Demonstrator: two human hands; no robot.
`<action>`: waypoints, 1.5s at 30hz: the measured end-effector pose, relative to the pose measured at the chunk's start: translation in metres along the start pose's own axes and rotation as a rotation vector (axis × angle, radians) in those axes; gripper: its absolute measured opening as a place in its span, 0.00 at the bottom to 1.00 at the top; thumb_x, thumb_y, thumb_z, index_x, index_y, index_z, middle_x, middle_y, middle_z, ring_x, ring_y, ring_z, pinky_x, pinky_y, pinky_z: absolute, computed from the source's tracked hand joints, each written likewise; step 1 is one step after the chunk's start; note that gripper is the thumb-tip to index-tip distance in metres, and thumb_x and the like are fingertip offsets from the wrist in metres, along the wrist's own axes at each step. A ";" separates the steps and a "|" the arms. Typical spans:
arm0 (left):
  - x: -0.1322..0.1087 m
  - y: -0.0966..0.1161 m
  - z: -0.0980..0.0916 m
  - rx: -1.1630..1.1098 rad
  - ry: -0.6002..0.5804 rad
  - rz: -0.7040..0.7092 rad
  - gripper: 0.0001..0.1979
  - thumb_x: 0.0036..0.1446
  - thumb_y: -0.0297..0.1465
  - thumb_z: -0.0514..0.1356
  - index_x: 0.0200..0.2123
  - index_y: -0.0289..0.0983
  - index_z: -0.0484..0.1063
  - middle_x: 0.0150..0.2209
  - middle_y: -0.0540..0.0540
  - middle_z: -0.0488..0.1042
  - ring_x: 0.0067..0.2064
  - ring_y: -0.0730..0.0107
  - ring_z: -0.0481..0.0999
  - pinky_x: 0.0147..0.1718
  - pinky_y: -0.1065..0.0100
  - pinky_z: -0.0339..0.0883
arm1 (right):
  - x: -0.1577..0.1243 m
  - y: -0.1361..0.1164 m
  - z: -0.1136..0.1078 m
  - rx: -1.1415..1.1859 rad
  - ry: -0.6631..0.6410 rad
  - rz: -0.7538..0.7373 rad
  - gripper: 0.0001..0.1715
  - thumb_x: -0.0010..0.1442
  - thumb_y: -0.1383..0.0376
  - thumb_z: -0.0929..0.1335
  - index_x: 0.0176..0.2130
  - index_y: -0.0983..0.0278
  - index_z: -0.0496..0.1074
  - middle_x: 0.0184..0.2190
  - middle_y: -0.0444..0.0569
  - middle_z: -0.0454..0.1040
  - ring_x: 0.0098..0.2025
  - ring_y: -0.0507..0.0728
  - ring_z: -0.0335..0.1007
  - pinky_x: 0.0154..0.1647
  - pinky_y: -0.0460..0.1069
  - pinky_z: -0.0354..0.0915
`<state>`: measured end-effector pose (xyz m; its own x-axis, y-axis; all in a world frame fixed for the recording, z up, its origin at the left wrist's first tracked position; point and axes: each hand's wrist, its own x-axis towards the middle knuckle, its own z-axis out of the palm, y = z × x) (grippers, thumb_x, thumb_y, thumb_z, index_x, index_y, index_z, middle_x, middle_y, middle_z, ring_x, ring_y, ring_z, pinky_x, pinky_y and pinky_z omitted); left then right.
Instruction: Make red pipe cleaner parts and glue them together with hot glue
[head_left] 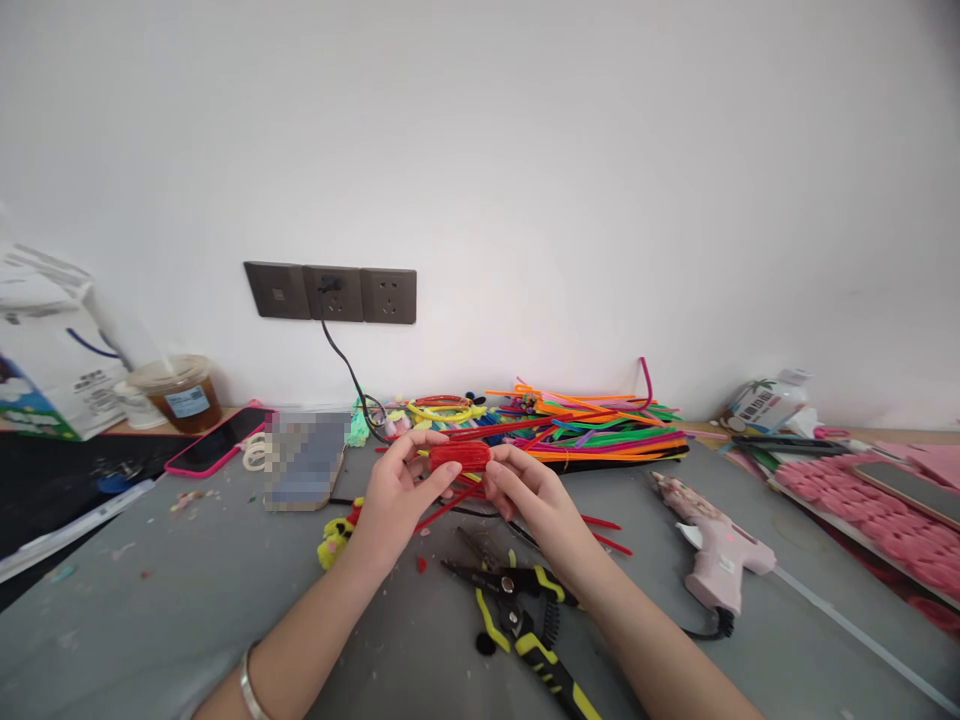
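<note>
Between my two hands, above the table, is a small red bundle (459, 458) that looks like coiled or folded pipe cleaner. My left hand (405, 485) pinches its left end with thumb and fingers. At the right end, the fingertips of my right hand (525, 490) close on it. Loose red pipe cleaners (611, 535) lie under and beside my hands. Below them rest yellow-and-black pliers (517, 610), with their jaws pointing left. A yellow fuzzy piece (334, 540) with some red on it sits by my left wrist.
Behind my hands lies a pile of coloured pipe cleaners (600, 425). A pink glue gun (724, 555) with a glue stick is on the right, near pink fuzzy rows (847, 510). Phones, a tape roll (255, 452) and a drink cup (184, 395) stand left; a cord runs to the wall socket (330, 292).
</note>
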<state>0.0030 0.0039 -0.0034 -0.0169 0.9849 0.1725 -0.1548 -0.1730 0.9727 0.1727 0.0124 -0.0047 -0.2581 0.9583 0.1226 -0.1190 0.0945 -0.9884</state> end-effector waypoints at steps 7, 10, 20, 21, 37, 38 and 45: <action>0.003 -0.001 -0.001 -0.120 0.084 0.000 0.22 0.48 0.37 0.71 0.46 0.38 0.71 0.42 0.46 0.75 0.40 0.68 0.78 0.33 0.71 0.76 | -0.001 -0.002 0.000 0.037 -0.022 -0.004 0.23 0.56 0.46 0.71 0.30 0.62 0.66 0.23 0.39 0.63 0.22 0.48 0.50 0.24 0.47 0.50; 0.004 -0.002 -0.003 -0.112 0.101 0.034 0.21 0.49 0.37 0.70 0.46 0.38 0.71 0.42 0.45 0.77 0.42 0.66 0.78 0.34 0.71 0.75 | -0.001 -0.002 0.000 0.024 -0.048 0.031 0.23 0.55 0.47 0.72 0.35 0.62 0.68 0.23 0.40 0.64 0.23 0.49 0.52 0.25 0.46 0.51; 0.005 -0.004 -0.005 0.007 0.113 0.147 0.17 0.50 0.34 0.69 0.43 0.39 0.72 0.43 0.44 0.79 0.49 0.63 0.78 0.45 0.66 0.73 | 0.004 0.001 -0.010 -0.114 0.047 -0.008 0.23 0.56 0.49 0.70 0.42 0.64 0.73 0.22 0.39 0.61 0.22 0.50 0.52 0.23 0.46 0.51; 0.005 -0.003 -0.005 0.035 0.103 0.160 0.17 0.50 0.34 0.69 0.43 0.39 0.72 0.43 0.44 0.79 0.49 0.62 0.78 0.44 0.66 0.73 | 0.004 0.000 -0.011 -0.113 0.067 -0.022 0.23 0.56 0.48 0.70 0.41 0.63 0.73 0.22 0.39 0.61 0.22 0.50 0.52 0.23 0.46 0.51; -0.005 0.001 -0.001 0.404 -0.041 0.348 0.13 0.53 0.30 0.67 0.42 0.40 0.70 0.43 0.44 0.81 0.46 0.60 0.81 0.48 0.63 0.72 | -0.003 -0.008 -0.006 -0.326 0.092 -0.341 0.14 0.57 0.55 0.73 0.40 0.60 0.77 0.28 0.45 0.68 0.28 0.54 0.61 0.29 0.49 0.59; -0.005 0.002 -0.001 0.403 -0.039 0.347 0.13 0.52 0.29 0.67 0.41 0.40 0.70 0.42 0.44 0.82 0.46 0.60 0.81 0.48 0.63 0.72 | -0.003 -0.008 -0.006 -0.347 0.081 -0.354 0.13 0.57 0.56 0.73 0.40 0.60 0.77 0.29 0.45 0.68 0.29 0.54 0.61 0.30 0.50 0.60; -0.005 0.001 -0.004 0.359 -0.090 0.262 0.13 0.53 0.31 0.67 0.39 0.41 0.68 0.41 0.45 0.82 0.47 0.60 0.81 0.45 0.63 0.71 | -0.001 -0.008 -0.009 -0.352 0.023 -0.311 0.10 0.56 0.57 0.73 0.36 0.60 0.76 0.32 0.47 0.73 0.33 0.56 0.66 0.35 0.50 0.62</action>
<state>-0.0006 -0.0007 -0.0039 0.0785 0.9055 0.4171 0.1961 -0.4242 0.8841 0.1827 0.0129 0.0023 -0.2401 0.8752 0.4201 0.1459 0.4603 -0.8757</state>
